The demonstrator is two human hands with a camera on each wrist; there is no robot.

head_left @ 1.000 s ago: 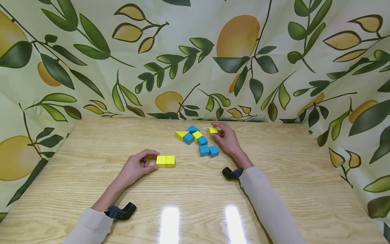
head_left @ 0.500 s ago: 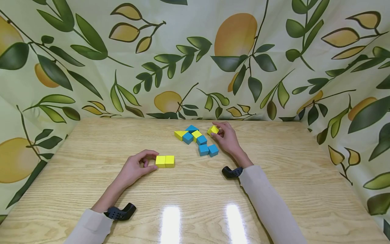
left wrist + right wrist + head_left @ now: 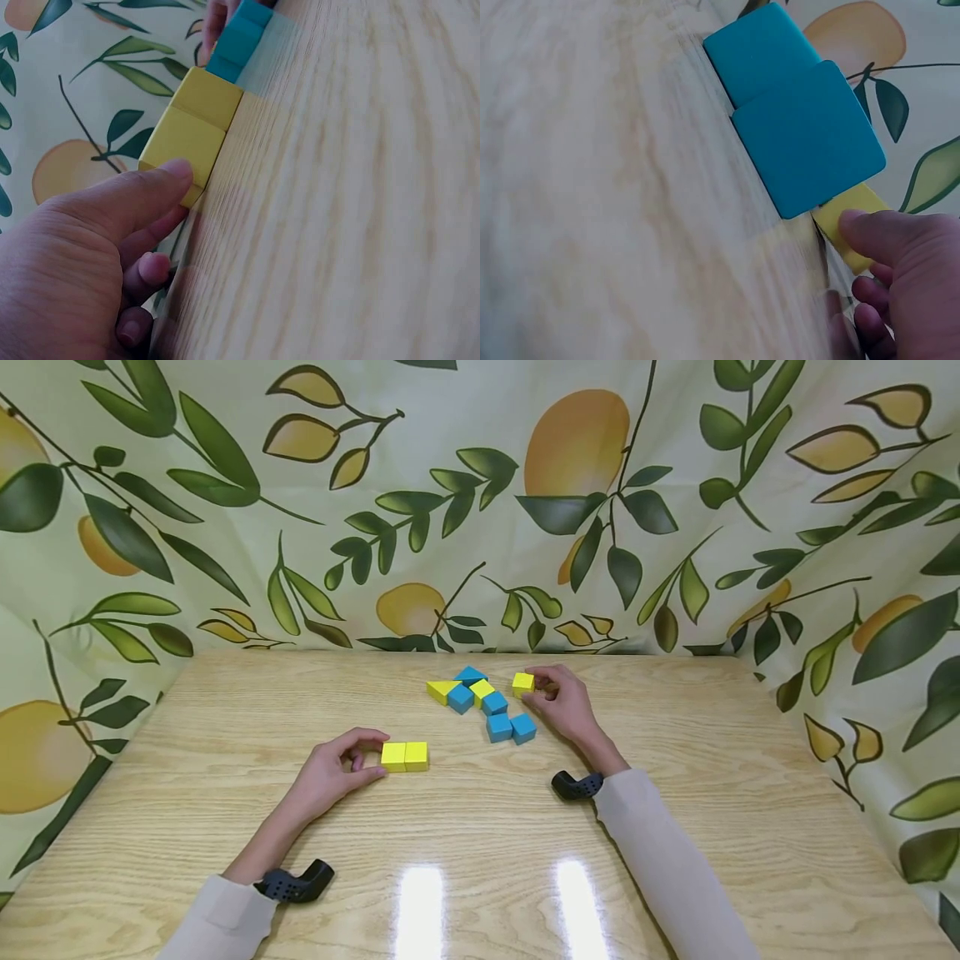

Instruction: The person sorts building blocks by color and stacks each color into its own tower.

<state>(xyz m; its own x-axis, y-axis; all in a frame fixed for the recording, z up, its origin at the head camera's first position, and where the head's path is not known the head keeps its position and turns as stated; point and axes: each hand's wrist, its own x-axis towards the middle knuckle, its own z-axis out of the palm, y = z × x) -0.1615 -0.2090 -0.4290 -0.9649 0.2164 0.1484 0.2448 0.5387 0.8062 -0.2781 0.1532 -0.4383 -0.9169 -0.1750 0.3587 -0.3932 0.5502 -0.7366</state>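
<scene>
Two yellow cubes stand side by side on the table, touching. My left hand (image 3: pixel 333 770) pinches the left yellow cube (image 3: pixel 393 757) between thumb and fingers; the other yellow cube (image 3: pixel 416 757) adjoins its right side. In the left wrist view the left thumb (image 3: pixel 177 168) lies on the near cube's edge. Farther back, my right hand (image 3: pixel 564 702) holds a separate yellow cube (image 3: pixel 523 685) at its right side. The right wrist view shows the right thumb (image 3: pixel 859 229) against that cube, partly hidden behind a blue cube (image 3: pixel 810 139).
Left of my right hand lies a loose group: a yellow triangular block (image 3: pixel 441 690), a blue triangular block (image 3: pixel 471 675), a yellow block (image 3: pixel 482 692) and several blue cubes (image 3: pixel 498 727). A patterned cloth (image 3: pixel 450 510) hangs behind the wooden table (image 3: pixel 480 827).
The yellow cube at my right hand has turned, and the right fingers have shifted round to its right side. My left hand stays on its cube. The whole view drifts slightly.
</scene>
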